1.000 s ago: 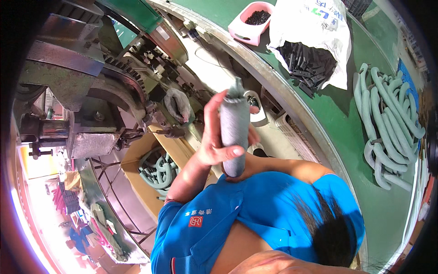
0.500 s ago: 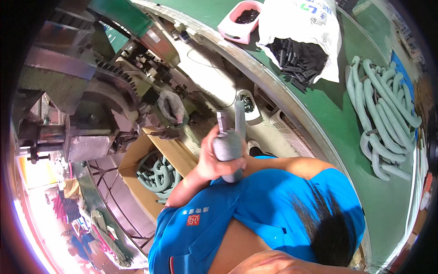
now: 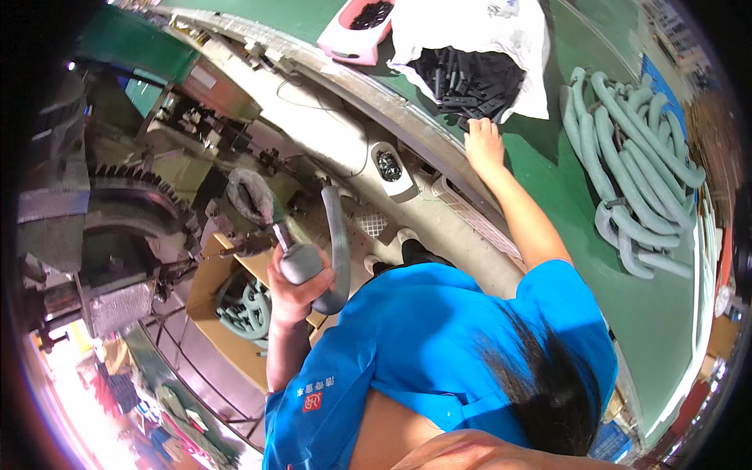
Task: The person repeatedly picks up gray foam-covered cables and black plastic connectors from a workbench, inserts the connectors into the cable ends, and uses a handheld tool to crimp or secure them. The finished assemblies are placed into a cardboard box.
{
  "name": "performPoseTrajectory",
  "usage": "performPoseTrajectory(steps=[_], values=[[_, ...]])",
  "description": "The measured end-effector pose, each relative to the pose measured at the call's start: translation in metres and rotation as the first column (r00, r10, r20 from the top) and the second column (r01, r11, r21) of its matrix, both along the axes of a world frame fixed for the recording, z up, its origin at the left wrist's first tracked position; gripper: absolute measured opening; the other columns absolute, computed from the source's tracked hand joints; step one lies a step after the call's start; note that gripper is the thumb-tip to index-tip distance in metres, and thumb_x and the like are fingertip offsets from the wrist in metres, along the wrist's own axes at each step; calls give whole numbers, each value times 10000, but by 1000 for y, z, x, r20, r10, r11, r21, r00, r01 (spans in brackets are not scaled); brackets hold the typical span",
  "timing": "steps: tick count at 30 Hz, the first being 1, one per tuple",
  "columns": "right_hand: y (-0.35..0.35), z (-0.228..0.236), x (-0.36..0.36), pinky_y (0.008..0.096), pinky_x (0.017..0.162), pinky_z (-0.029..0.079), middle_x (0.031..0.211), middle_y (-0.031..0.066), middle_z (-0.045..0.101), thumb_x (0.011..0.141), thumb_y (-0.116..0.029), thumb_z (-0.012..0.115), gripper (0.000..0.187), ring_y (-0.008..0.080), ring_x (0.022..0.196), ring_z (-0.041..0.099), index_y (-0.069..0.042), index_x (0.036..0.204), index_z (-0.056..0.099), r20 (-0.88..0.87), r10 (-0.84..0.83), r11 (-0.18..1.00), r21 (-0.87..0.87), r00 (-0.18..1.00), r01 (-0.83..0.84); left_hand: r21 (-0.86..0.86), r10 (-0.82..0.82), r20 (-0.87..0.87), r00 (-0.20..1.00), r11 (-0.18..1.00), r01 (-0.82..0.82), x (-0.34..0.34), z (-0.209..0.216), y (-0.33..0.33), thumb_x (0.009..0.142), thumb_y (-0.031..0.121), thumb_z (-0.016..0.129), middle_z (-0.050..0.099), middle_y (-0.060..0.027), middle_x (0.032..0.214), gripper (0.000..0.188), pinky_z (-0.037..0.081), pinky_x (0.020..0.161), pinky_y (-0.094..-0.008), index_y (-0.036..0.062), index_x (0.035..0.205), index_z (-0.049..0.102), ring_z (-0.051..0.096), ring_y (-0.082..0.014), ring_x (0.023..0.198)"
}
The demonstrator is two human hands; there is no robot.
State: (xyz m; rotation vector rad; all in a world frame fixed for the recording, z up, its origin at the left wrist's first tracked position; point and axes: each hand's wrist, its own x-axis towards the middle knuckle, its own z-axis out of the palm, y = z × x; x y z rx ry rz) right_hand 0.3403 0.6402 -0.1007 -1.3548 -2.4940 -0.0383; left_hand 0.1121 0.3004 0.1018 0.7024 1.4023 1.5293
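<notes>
My left hand (image 3: pixel 291 291) is closed around a bent tube (image 3: pixel 337 235) covered in grey foam. One leg of it stands up beside the fist; a bare, narrow metal end sticks out above my thumb. Stretched out over the green table, my right hand (image 3: pixel 483 144) has its fingers bent together at the near edge of a heap of black plastic pieces (image 3: pixel 478 82). Its fingertips meet the heap, and what they hold, if anything, is hidden. The heap spills from the mouth of a white sack (image 3: pixel 525 47).
A pink tub (image 3: pixel 345 43) of small black parts stands left of the sack. Foam-covered tubes (image 3: pixel 627 172) are piled on the green table (image 3: pixel 540 188) at right. At left are a large machine (image 3: pixel 117 219) and a cardboard box (image 3: pixel 204 301) of similar tubes.
My right arm has swung from beside the tube out to the black pieces. My left hand has moved left, keeping hold of the tube. The view has shifted slightly.
</notes>
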Motion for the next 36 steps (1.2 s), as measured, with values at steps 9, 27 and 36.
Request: performPoseTrajectory(steps=[9, 27, 36], values=[[-12, 24, -17, 443, 747, 501, 958, 170, 552, 881, -217, 532, 203, 358, 930, 580, -16, 907, 546, 111, 102, 987, -136, 989, -86, -187, -260, 110, 959, 943, 277, -4, 28, -4, 696, 10, 714, 600, -42, 737, 503, 468, 512, -245, -32, 1147, 495, 566, -99, 559], [-139, 255, -144, 262, 731, 482, 935, 132, 691, 864, -248, 670, 296, 153, 830, 647, -1, 1026, 680, -730, 610, -387, -613, 307, -689, -255, -462, -87, 883, 867, 428, 5, 20, -50, 656, 118, 712, 601, -66, 883, 511, 464, 735, -296, 2, 1127, 552, 555, -133, 806], [-184, 244, -182, 291, 722, 471, 853, 108, 668, 915, -215, 598, 231, 214, 794, 633, -7, 988, 662, -676, 728, -575, -694, 117, -433, -239, -466, -21, 885, 861, 448, 4, 12, -76, 656, 99, 703, 601, -51, 858, 481, 460, 699, -289, 13, 1106, 556, 547, -116, 776]])
